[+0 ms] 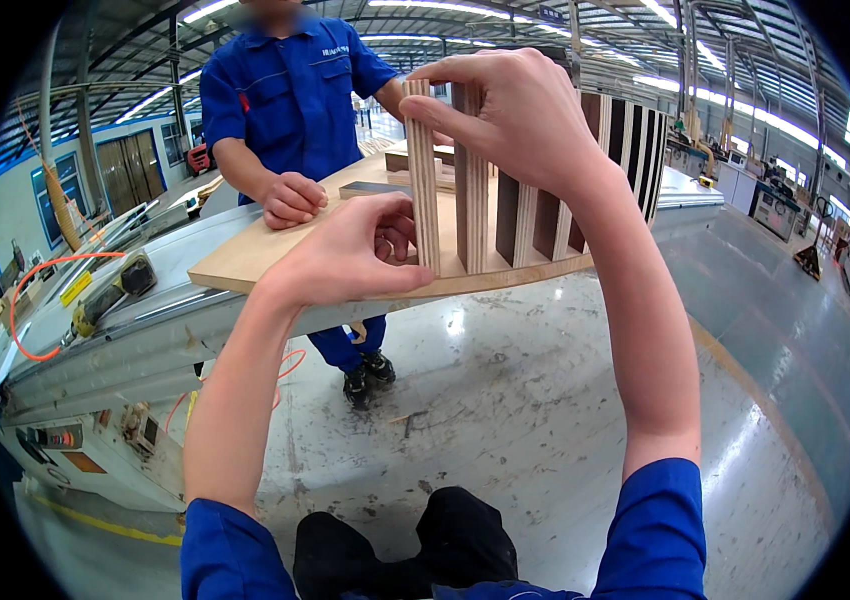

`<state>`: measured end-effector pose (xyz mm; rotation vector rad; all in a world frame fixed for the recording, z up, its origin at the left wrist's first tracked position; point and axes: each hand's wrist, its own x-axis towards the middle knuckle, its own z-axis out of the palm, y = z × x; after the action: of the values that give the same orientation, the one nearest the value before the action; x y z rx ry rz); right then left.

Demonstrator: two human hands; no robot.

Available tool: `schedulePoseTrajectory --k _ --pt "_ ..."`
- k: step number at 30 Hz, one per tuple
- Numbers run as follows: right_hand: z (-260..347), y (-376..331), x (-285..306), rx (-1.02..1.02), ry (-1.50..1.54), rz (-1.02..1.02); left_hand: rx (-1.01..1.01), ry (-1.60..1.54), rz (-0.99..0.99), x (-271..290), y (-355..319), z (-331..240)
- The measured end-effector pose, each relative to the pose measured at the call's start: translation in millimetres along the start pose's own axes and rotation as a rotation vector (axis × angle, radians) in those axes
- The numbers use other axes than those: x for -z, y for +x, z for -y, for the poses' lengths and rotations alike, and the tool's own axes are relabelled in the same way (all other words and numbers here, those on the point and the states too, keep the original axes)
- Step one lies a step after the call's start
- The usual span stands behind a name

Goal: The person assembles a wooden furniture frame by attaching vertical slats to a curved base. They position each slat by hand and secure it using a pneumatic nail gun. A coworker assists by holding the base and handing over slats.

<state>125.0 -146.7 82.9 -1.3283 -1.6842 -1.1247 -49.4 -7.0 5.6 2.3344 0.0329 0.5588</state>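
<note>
A plywood strip (pixel 424 190) with a layered edge stands upright on a light wooden board (pixel 235 262). Near its foot, my left hand (pixel 340 252) is closed on it, fingers curled behind and the thumb along the near edge. My right hand (pixel 520 115) pinches the same strip at its top, between thumb and fingers. Close to its right stands another upright strip (pixel 472 215), and beyond that come several more dark-faced strips (pixel 515 225) in a row, partly hidden by my right hand and forearm.
Across the board stands a person in a blue work shirt (pixel 290 95), one hand (pixel 292 200) resting on the board. Flat dark-faced pieces (pixel 373 188) lie beyond my left hand. At left are a power tool (pixel 115 290) and an orange hose (pixel 20 285) on the metal machine bed (pixel 160 340).
</note>
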Motion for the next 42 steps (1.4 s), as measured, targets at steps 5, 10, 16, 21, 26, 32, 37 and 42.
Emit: schedulePoseTrajectory --k 5,10,16,21,26,32,37,42 --pt "-3 -3 -3 -0.009 0.025 -0.032 0.028 -0.004 0.004 -1 0 -4" --pt "-10 -3 -10 0.037 -0.033 -0.114 0.018 0.024 0.026 3 2 6" --pt "-7 -4 -8 0.023 -0.027 -0.097 0.038 0.018 0.005 1 0 3" --pt "-8 -3 -5 0.048 -0.022 -0.072 0.031 0.015 -0.008 -1 1 6" --pt "-3 -2 -5 0.141 -0.105 -0.16 0.051 0.06 -0.028 -2 -3 -1" --pt "2 -2 -8 0.107 -0.121 -0.14 0.05 0.076 -0.029 0 -1 5" --pt "2 -4 -14 0.095 -0.118 -0.175 0.056 0.081 -0.023 0 -1 3" --pt "3 -2 -17 0.14 -0.145 -0.23 0.051 0.05 -0.01 0 -2 3"
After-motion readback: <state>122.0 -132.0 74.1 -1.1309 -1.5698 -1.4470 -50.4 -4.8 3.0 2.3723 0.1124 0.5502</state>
